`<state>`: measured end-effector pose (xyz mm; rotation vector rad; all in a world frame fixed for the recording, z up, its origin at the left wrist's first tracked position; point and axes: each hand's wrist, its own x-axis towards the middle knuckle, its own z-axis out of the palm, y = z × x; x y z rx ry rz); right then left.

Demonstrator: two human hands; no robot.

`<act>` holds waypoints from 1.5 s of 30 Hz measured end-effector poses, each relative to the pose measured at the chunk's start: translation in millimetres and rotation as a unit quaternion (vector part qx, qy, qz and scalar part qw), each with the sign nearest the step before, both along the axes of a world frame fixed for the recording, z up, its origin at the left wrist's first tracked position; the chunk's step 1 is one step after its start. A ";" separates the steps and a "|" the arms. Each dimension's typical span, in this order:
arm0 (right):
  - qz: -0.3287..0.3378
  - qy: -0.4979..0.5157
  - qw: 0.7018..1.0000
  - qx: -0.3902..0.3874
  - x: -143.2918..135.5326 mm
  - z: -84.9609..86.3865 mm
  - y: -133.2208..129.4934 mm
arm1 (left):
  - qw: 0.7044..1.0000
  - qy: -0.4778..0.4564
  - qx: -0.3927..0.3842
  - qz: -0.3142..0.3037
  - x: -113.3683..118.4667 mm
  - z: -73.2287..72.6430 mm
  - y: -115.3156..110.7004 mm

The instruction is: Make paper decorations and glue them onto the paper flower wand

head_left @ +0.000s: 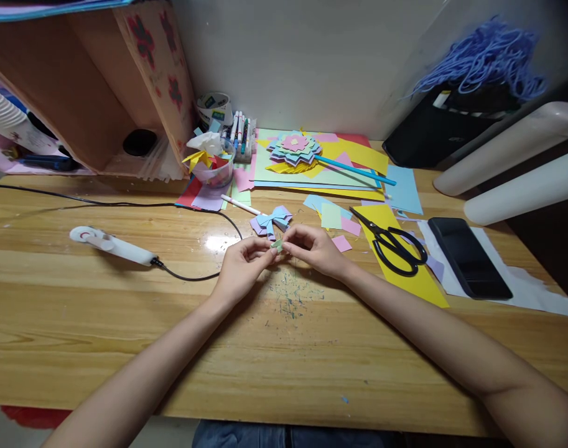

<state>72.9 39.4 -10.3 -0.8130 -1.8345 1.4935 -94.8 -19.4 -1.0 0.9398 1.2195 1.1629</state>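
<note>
Between the fingertips of both hands is a small light-green piece of paper [277,245], partly covered by the fingers. My left hand [245,264] pinches its left side, and my right hand [318,250] pinches it from the right. Just beyond the fingers lies a blue and purple paper bow [270,222]. A white marker [238,203] rests behind the bow. To the right are small paper squares [331,216] in green, pink and blue. Black-handled scissors [395,246] lie on a yellow sheet [421,287].
A white glue gun [113,244] with a black cord lies left. At the back are a layered paper flower [293,149] on a blue stick, stacked coloured paper [265,176], a clear tub of scraps [218,171] and markers [239,134]. A black phone [470,258] lies right.
</note>
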 end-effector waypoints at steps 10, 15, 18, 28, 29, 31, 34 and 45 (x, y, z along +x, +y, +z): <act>0.004 -0.023 1.000 -0.009 -1.5 2.0 -1.4 | 1.000 0.023 0.001 -0.016 0.8 0.7 -2.9; 0.002 -0.016 1.000 -0.023 -2.6 3.2 -2.6 | 1.000 0.024 -0.009 -0.015 1.1 2.1 -3.4; 0.002 -0.010 0.999 -0.033 -2.6 2.9 -3.1 | 1.000 0.028 0.000 -0.013 0.1 0.1 -3.0; -0.046 0.023 0.998 -0.037 -2.5 1.3 -1.6 | 0.999 0.043 0.004 0.015 -2.1 -2.1 -1.3; -0.046 0.018 0.998 -0.033 -2.4 0.9 -1.8 | 0.999 0.044 0.007 0.014 -2.3 -2.0 -1.2; -0.041 -0.002 0.999 -0.020 -2.5 0.9 -2.5 | 0.999 0.045 0.011 0.010 -2.5 -2.0 -1.2; -0.041 -0.033 0.999 0.005 -3.0 2.6 -4.1 | 0.998 0.054 0.019 0.004 -2.1 -2.4 -2.3; -0.044 -0.025 0.999 0.000 -3.9 3.2 -5.6 | 0.997 0.073 0.020 0.011 -0.5 -0.5 -3.7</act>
